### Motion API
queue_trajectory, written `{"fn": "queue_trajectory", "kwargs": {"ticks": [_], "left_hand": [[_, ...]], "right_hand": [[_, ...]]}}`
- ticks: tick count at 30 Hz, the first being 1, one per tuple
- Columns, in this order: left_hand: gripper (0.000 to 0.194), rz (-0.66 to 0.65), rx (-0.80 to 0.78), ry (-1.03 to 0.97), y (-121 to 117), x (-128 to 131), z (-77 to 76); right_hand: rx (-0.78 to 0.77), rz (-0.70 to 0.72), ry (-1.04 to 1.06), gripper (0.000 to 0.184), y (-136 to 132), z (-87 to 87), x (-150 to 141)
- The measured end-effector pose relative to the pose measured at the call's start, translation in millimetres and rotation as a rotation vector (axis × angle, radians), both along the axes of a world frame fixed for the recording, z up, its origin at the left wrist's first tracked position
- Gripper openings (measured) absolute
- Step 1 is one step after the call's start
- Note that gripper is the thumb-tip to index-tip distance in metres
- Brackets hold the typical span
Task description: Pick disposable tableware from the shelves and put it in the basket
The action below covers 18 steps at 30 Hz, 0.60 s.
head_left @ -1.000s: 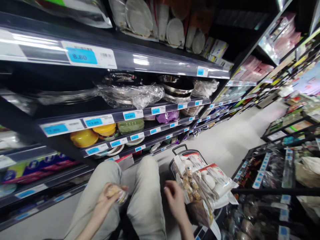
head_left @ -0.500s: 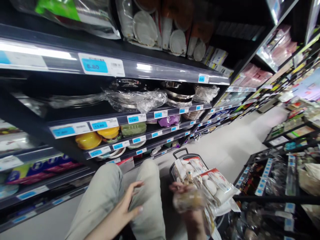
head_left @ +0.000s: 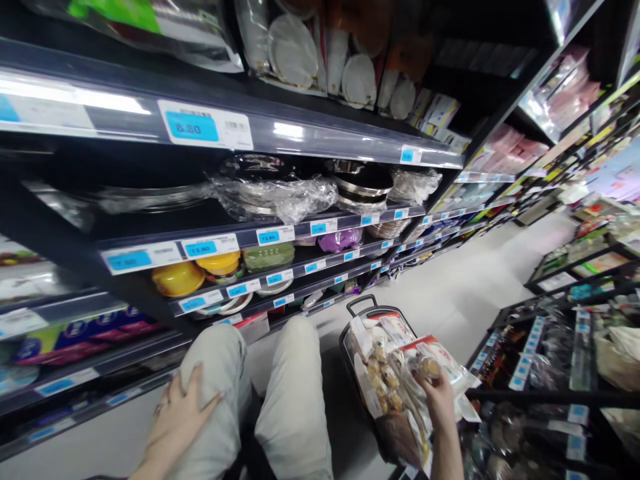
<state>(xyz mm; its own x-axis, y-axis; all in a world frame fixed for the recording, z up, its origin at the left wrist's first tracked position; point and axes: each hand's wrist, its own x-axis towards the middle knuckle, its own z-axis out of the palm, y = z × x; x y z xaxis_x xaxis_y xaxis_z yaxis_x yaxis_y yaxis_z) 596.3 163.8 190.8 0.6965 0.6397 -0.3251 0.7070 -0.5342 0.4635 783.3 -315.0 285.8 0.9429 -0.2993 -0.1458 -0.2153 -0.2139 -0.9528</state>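
My left hand (head_left: 177, 413) lies on the left knee of my pale trousers with its fingers spread, holding nothing. My right hand (head_left: 439, 393) is over the right side of a dark shopping basket (head_left: 345, 347), its fingers closed around a small clear package with golden-brown contents (head_left: 427, 367). What the package holds is too blurred to name. Beneath that hand are white packs with red tops (head_left: 457, 373). A row of gold-coloured pieces (head_left: 387, 383) and a brown pack (head_left: 397, 430) lie in the basket too.
Dark shelves (head_left: 310, 127) with blue-and-white price tags run along the left. They hold plastic-wrapped pans (head_left: 270, 190), yellow bowls (head_left: 177, 279) and a purple item (head_left: 340, 240). Low display bins (head_left: 530, 353) stand on the right, beside the pale aisle floor (head_left: 465, 280).
My right hand has moved right with the clear package, from the basket's near side to over the white packs. My left hand has come back left and settled on my knee.
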Motion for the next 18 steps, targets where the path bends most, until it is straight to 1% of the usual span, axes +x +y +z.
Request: {"fn": "queue_trajectory", "kwargs": {"ticks": [2, 3, 5, 7, 9, 12, 15, 18], "left_hand": [[0.088, -0.036, 0.071, 0.057, -4.4, 2.0, 2.4], [0.086, -0.046, 0.087, 0.077, -5.2, 2.5, 3.6], [0.084, -0.047, 0.100, 0.090, -4.8, 2.3, 4.9], [0.083, -0.041, 0.101, 0.083, -3.3, 1.6, 4.7], [0.084, -0.039, 0.096, 0.076, -2.3, 1.1, 4.0], [0.083, -0.046, 0.100, 0.075, -2.8, 1.5, 3.9], [0.081, -0.051, 0.118, 0.087, -4.2, 2.4, 5.5], [0.082, -0.051, 0.112, 0.107, -5.1, 2.8, 8.6]], "right_hand": [[-0.041, 0.001, 0.077, 0.054, -0.1, -33.2, 11.0], [-0.098, 0.009, 0.092, 0.055, -0.9, -49.2, 13.7], [-0.275, 0.010, 0.110, 0.056, -5.0, -78.6, 14.8], [-0.451, 0.026, 0.117, 0.058, -10.8, -103.3, 13.2], [-0.549, 0.075, 0.113, 0.061, -15.1, -122.1, 11.5], [-0.603, 0.153, 0.127, 0.063, -14.1, -138.9, 11.8], [-0.672, 0.192, 0.140, 0.061, -7.1, -147.1, 15.1], [-0.779, 0.272, 0.133, 0.058, -1.6, -153.3, 18.1]]}}
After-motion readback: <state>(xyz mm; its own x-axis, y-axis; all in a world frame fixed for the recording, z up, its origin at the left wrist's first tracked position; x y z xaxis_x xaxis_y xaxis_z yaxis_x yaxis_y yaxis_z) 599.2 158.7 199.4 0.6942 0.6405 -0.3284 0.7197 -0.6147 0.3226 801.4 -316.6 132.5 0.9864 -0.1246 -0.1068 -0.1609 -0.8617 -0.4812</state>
